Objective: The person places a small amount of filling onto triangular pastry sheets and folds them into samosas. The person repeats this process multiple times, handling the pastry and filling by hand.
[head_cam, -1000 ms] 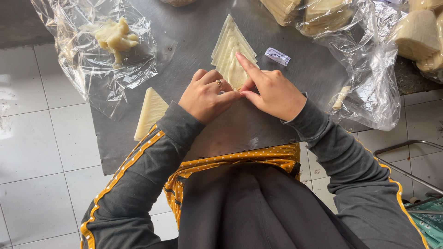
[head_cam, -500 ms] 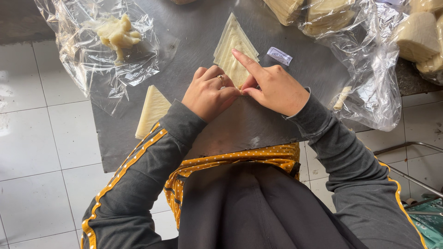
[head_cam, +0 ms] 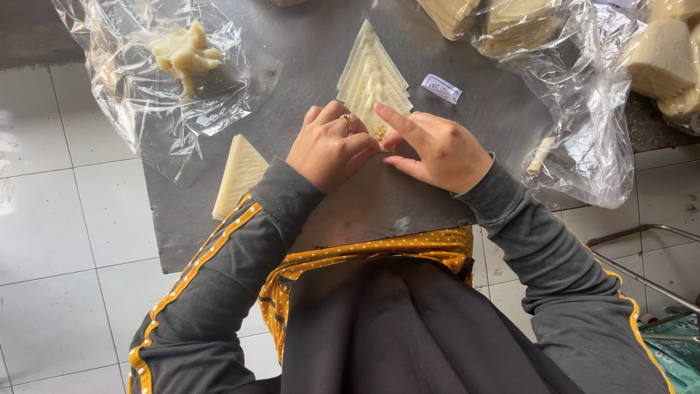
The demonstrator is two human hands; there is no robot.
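Note:
A fanned row of pale thin pastry sheets [head_cam: 372,69] lies on the dark grey board [head_cam: 467,175], pointing away from me. My left hand [head_cam: 329,146], wearing a ring, and my right hand [head_cam: 436,146] meet at the near end of the row. Their fingers pinch the nearest sheet, and a bit of brownish crumbly filling [head_cam: 380,133] shows between them. My right index finger lies along the sheet's edge. The part of the sheet under my hands is hidden.
A stack of pastry sheets [head_cam: 239,175] lies left of my left arm. A clear plastic bag with pale dough-like lumps [head_cam: 184,51] sits at the back left. More bagged sheet stacks [head_cam: 525,25] crowd the back right. A small white wrapper [head_cam: 441,88] lies nearby.
My hands have shifted slightly along the near end of the sheets; my fingers have drawn closer together, and the filling now shows between them.

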